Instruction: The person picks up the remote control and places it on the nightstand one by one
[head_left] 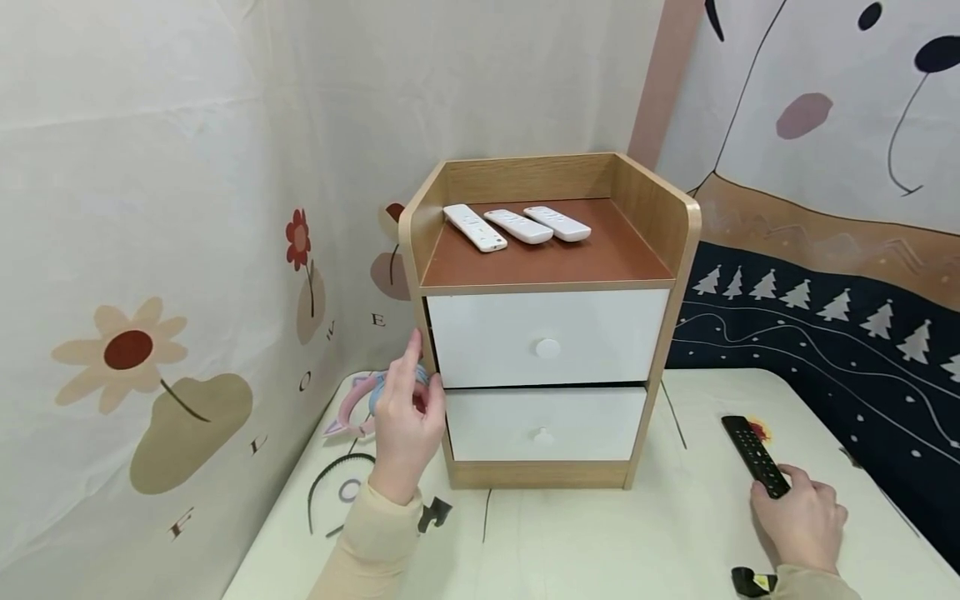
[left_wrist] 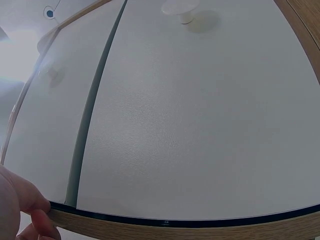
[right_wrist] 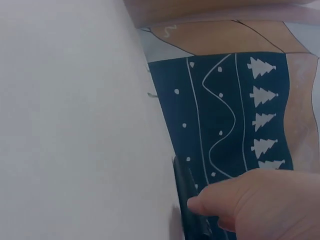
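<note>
A wooden cabinet (head_left: 651, 417) with two white drawers stands on the table; the upper drawer (head_left: 487, 342) and lower drawer (head_left: 487, 425) sit closed in it. My left hand (head_left: 405, 425) touches the cabinet's left side, index finger extended up along it. In the left wrist view the thumb is right at the panel's front edge (left_wrist: 135, 227). At the right, my right hand (head_left: 802, 517) holds a black remote control (head_left: 750, 450) by its near end, low over the table. Three white remotes, a left one (head_left: 475, 228), a middle one (head_left: 519, 227) and a right one (head_left: 557, 223), lie on the cabinet's brown top.
Left of the cabinet lie a pink headband (head_left: 348, 408), a blue item (head_left: 377, 393) partly behind my left hand, a black headband (head_left: 318, 483), and a small grey ring (head_left: 348, 490). A black piece (head_left: 435, 514) lies near the left wrist, a black-and-yellow object (head_left: 750, 581) by the right.
</note>
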